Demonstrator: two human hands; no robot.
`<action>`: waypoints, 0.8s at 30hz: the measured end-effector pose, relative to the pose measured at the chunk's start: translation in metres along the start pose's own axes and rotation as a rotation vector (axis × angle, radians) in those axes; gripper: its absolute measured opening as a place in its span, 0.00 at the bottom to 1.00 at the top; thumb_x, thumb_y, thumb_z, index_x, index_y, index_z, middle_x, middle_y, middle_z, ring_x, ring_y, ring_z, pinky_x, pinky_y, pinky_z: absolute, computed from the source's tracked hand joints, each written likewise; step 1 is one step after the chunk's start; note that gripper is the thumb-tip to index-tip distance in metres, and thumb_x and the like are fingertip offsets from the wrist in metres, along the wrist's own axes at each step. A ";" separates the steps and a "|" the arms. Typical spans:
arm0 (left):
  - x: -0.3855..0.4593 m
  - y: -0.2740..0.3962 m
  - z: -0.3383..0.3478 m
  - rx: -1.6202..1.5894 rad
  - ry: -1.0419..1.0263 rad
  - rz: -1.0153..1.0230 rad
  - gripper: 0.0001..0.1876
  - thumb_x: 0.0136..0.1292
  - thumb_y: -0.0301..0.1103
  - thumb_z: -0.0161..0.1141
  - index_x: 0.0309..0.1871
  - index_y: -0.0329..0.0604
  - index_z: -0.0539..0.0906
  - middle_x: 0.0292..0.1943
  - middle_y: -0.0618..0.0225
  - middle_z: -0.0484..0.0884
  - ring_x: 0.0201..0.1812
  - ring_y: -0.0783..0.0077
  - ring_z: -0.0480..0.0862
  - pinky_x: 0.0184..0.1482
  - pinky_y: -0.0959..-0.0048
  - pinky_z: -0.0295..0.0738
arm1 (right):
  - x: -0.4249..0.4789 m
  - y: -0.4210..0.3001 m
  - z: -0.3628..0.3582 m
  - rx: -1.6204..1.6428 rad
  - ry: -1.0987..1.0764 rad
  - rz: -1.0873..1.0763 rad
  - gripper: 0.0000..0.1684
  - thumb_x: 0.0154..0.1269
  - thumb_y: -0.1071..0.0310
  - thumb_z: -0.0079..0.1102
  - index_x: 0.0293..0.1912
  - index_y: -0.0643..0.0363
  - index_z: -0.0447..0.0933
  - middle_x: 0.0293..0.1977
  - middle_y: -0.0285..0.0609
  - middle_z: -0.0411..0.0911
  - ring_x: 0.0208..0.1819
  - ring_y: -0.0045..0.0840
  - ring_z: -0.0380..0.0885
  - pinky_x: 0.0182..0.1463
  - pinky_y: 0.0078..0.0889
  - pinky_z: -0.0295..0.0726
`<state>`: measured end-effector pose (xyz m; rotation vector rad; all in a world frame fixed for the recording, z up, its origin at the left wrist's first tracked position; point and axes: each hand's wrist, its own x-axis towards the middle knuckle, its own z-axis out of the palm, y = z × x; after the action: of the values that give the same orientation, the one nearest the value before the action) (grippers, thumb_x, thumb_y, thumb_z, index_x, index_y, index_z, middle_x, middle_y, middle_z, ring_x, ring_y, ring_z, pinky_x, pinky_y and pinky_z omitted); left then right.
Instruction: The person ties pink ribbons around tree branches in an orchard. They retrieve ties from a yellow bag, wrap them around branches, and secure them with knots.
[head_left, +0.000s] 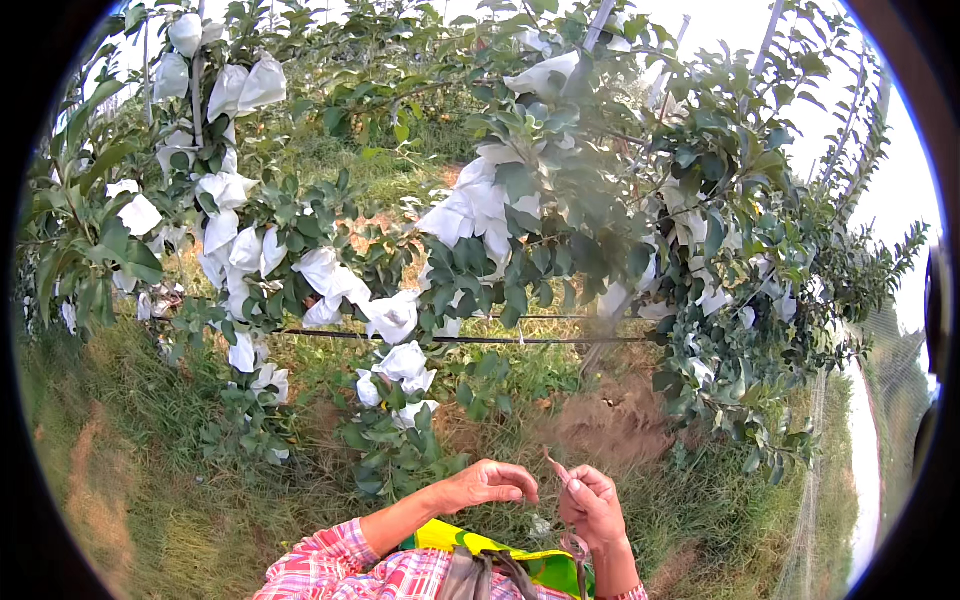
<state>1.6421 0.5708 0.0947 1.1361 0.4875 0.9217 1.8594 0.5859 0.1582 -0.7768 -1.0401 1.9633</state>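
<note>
My right hand (594, 506) is closed on a thin pinkish strip (556, 466) whose tip sticks up between my hands; its material is hard to tell. More of a similar strip hangs looped below that hand. To its left, my left hand (491, 484) is held with curled fingers, palm side inward, near the strip but apart from it; nothing shows in it. Below both hands lies a yellow and green bag (480, 541) at my waist, over a plaid shirt. Before me, white fruit bags (393, 316) hang in clusters on the branches of fruit trees.
Leafy branches (416, 450) hang low just beyond my hands. A dark horizontal line (480, 340), a hose or wire, runs between the trees. Leaning poles (598, 26) rise among the foliage. Netting (810, 480) stands at the right, and grass (247, 517) and bare soil (615, 420) cover the ground.
</note>
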 end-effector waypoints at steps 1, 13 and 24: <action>-0.001 0.001 -0.012 0.033 -0.009 -0.004 0.15 0.67 0.39 0.57 0.49 0.38 0.80 0.45 0.67 0.82 0.50 0.74 0.78 0.55 0.71 0.70 | 0.023 -0.010 0.011 0.017 -0.041 0.000 0.04 0.68 0.69 0.53 0.39 0.59 0.73 0.18 0.24 0.60 0.16 0.07 0.52 0.19 0.14 0.49; -0.066 0.032 -0.155 0.006 0.516 0.052 0.12 0.67 0.34 0.55 0.44 0.34 0.82 0.38 0.64 0.84 0.42 0.73 0.82 0.47 0.74 0.74 | 0.329 -0.124 0.197 -0.282 -0.368 -0.288 0.09 0.68 0.68 0.51 0.47 0.57 0.67 0.20 0.27 0.59 0.16 0.08 0.51 0.18 0.14 0.47; -0.129 0.024 -0.211 -0.067 0.963 0.102 0.11 0.67 0.31 0.53 0.40 0.31 0.82 0.33 0.58 0.85 0.37 0.68 0.85 0.40 0.74 0.78 | 0.470 -0.341 0.284 -0.175 0.014 -1.083 0.07 0.65 0.76 0.47 0.43 0.63 0.65 0.28 0.45 0.76 0.12 0.11 0.58 0.11 0.18 0.53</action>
<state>1.4042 0.5846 0.0233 0.5948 1.1666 1.5487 1.5096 0.9955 0.5154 -0.1942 -1.2616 0.9431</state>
